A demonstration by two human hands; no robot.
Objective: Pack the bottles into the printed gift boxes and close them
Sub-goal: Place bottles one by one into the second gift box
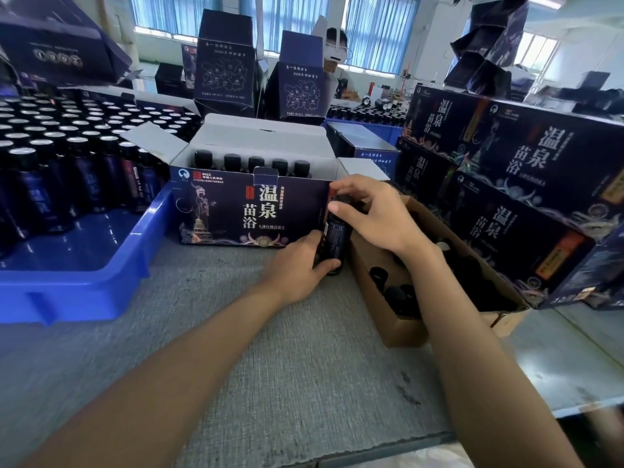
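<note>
A dark bottle (336, 236) stands upright on the grey surface (270, 349), touching the right end of the open printed gift box (236, 211). The left grip (297, 265) grasps its lower body, fingers curled round the base; the right grip (374, 214) pinches its cap from above. Five capped bottles (256, 163) line the box's back row. A blue tray (84, 282) of bottles sits to the left, a brown carton (405, 327) to the right, and closed gift boxes (540, 163) are stacked beyond it.
</note>
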